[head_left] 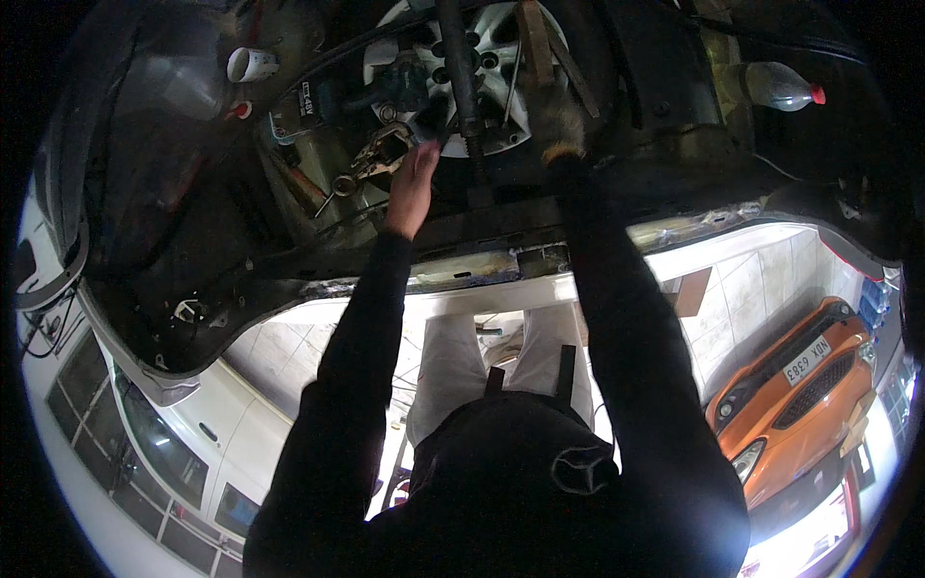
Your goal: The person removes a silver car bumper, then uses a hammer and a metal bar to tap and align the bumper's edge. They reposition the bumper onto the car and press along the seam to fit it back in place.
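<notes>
My left hand (412, 191) reaches into the car's boot with its fingers stretched out together, beside the spoked alloy wheel (501, 143); I make out nothing held in it. Just left of its fingers lies a metal clamp-like tool (382, 149). My right hand (563, 144) is in deep shadow right of the wheel, below some wooden pieces (537, 48). Its fingers cannot be told apart, nor whether they hold anything. A thick dark bar (461, 72) with a threaded lower end runs across the wheel between my hands. A teal and black power tool (403, 85) rests over the wheel's left side.
A white cup (252, 65) and a clear bottle (183, 87) are at the left; another bottle with a red cap (782, 87) lies right. The boot sill (462, 272) crosses below my forearms. Behind me stand a white car (217, 424) and an orange bumper (800, 385).
</notes>
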A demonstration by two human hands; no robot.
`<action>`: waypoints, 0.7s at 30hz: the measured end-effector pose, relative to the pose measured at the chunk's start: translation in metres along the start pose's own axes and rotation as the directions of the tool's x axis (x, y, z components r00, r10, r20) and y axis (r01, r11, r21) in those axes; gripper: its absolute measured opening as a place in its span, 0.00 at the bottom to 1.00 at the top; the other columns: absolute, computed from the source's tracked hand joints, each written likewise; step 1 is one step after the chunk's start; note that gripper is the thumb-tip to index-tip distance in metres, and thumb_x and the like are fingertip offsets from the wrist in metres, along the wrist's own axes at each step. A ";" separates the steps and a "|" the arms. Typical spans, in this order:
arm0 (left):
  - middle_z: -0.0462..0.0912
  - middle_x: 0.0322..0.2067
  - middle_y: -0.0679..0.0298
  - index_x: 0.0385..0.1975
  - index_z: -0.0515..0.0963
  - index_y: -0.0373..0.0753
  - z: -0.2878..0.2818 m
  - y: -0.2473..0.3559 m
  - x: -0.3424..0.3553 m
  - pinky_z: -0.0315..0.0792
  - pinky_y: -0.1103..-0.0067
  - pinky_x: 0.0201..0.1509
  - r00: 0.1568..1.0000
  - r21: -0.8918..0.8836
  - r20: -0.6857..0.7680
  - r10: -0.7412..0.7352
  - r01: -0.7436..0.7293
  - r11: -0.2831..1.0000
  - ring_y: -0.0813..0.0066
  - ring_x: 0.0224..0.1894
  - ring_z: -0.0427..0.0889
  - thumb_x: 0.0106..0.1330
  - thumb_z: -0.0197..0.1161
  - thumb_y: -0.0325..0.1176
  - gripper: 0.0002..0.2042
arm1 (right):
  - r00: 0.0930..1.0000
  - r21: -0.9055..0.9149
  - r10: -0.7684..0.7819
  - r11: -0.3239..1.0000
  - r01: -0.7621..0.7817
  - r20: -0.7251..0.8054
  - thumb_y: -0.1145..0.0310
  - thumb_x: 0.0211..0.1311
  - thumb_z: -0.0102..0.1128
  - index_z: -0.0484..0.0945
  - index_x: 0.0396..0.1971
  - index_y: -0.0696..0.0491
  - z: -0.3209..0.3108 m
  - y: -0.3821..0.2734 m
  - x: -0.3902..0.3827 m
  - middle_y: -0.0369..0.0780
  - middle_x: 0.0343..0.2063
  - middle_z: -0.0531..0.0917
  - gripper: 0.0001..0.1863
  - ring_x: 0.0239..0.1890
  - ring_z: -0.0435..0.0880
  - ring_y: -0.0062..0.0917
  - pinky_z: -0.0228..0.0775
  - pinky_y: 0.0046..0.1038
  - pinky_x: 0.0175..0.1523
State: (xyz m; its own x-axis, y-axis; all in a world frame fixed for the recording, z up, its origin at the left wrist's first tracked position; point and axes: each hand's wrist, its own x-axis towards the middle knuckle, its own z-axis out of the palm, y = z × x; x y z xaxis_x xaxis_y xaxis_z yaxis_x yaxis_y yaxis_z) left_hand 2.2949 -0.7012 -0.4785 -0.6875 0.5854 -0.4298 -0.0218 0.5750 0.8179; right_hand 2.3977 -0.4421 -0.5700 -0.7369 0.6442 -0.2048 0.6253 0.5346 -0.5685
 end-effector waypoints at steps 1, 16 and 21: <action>0.77 0.65 0.50 0.69 0.72 0.38 0.001 -0.015 0.027 0.65 0.63 0.72 1.000 -0.052 -0.015 0.002 -0.003 0.999 0.53 0.68 0.74 0.79 0.47 0.61 0.33 | 1.000 0.048 -0.001 0.999 0.001 0.007 0.56 0.76 0.53 0.82 0.54 0.48 0.023 -0.016 -0.020 0.48 0.44 0.87 0.17 0.44 0.88 0.45 0.81 0.45 0.49; 0.82 0.46 0.46 0.79 0.56 0.54 0.027 -0.070 0.132 0.71 0.58 0.54 0.933 0.616 0.345 0.108 -0.311 0.723 0.48 0.50 0.81 0.84 0.40 0.40 0.25 | 0.996 -0.042 0.032 0.999 -0.029 0.086 0.62 0.73 0.56 0.75 0.62 0.48 0.076 -0.078 -0.034 0.52 0.37 0.87 0.20 0.41 0.89 0.45 0.81 0.49 0.40; 0.80 0.29 0.52 0.81 0.52 0.49 0.029 -0.085 0.131 0.75 0.58 0.36 0.895 0.669 0.417 0.159 -0.421 0.613 0.56 0.30 0.81 0.81 0.46 0.29 0.29 | 0.998 -0.096 0.049 0.994 -0.044 0.044 0.62 0.72 0.58 0.74 0.64 0.47 0.061 -0.094 -0.037 0.50 0.34 0.87 0.22 0.37 0.89 0.47 0.81 0.47 0.38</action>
State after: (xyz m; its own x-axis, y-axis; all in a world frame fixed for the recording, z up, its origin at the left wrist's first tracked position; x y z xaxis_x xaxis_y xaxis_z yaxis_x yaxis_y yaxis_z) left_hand 2.2276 -0.6571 -0.6153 -0.3155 0.8536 -0.4145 0.7614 0.4884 0.4263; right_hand 2.3506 -0.5499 -0.5578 -0.7163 0.6446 -0.2672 0.6790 0.5556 -0.4799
